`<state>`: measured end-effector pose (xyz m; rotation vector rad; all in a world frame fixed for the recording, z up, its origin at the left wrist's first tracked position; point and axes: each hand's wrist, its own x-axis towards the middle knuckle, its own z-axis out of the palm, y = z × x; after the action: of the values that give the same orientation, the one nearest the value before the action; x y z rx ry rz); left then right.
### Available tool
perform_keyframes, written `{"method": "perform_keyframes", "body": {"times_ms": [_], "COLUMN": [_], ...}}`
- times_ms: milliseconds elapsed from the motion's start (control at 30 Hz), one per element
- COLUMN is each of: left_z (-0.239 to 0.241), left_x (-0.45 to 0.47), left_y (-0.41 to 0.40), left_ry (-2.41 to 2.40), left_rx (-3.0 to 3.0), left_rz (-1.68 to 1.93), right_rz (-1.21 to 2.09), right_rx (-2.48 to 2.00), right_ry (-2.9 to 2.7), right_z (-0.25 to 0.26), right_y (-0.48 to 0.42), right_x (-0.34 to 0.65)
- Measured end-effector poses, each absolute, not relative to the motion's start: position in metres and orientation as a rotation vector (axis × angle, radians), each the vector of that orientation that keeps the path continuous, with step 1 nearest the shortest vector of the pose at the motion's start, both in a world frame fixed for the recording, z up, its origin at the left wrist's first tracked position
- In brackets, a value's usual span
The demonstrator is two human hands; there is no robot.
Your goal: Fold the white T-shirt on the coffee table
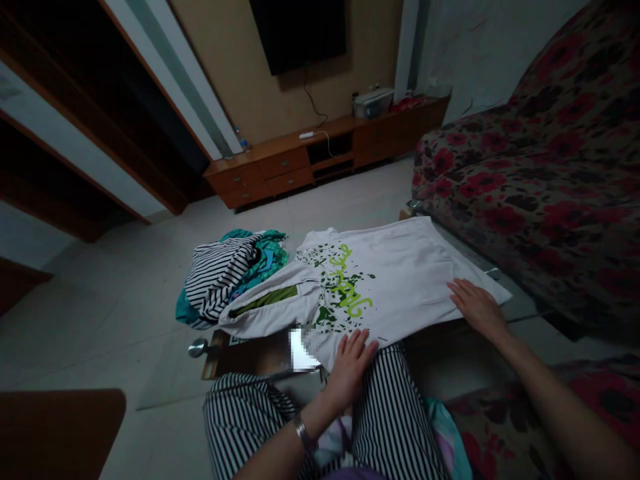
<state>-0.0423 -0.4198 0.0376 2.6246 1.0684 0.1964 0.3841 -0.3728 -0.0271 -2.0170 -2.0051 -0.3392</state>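
A white hooded top (400, 267) with a green splatter print and lettering lies spread out on a glass-topped table (173, 380). Its hood, with a green lining, points left and the hem is at the right. My left hand (350, 365) rests palm down on the near edge of the top, fingers stretched out. Near the hem, my right hand (477, 308) lies flat on the cloth with its fingers extended. Neither hand grips anything. Beside the hood is a heap of clothes (220, 277), black-and-white striped and teal.
A flowered sofa (500, 180) stands along the right. Beyond the tiled floor (165, 260), a low wooden cabinet (285, 163) runs under a wall-mounted television (305, 33). A brown wooden piece (60, 433) fills the lower left corner. Striped trouser legs (400, 413) are close to the table.
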Motion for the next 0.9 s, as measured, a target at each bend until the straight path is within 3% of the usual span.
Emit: {"method": "perform_keyframes", "body": {"times_ms": [200,367,533,733,900], "left_z": [0.017,0.018,0.032,0.028,0.016], "left_x": [-0.1,-0.131,-0.118,-0.103,-0.105], "left_y": [-0.443,-0.449,-0.457,-0.464,-0.457], "left_ry": [1.45,1.536,1.379,1.385,1.402], "left_rx": [2.5,2.487,2.516,2.533,2.508], "left_rz": [0.53,0.671,0.641,0.469,0.56], "right_rz": [-0.314,0.212,0.369,0.489,0.257], "right_rx": [-2.09,-1.69,-1.907,-2.14,-2.265], "right_ry": [-1.74,-1.941,-2.186,-2.348,-2.183], "right_z": [0.009,0.046,0.059,0.077,0.109], "right_y": [-0.405,-0.416,-0.407,-0.374,-0.311], "right_x": [0.365,0.226,0.123,0.127,0.146]}}
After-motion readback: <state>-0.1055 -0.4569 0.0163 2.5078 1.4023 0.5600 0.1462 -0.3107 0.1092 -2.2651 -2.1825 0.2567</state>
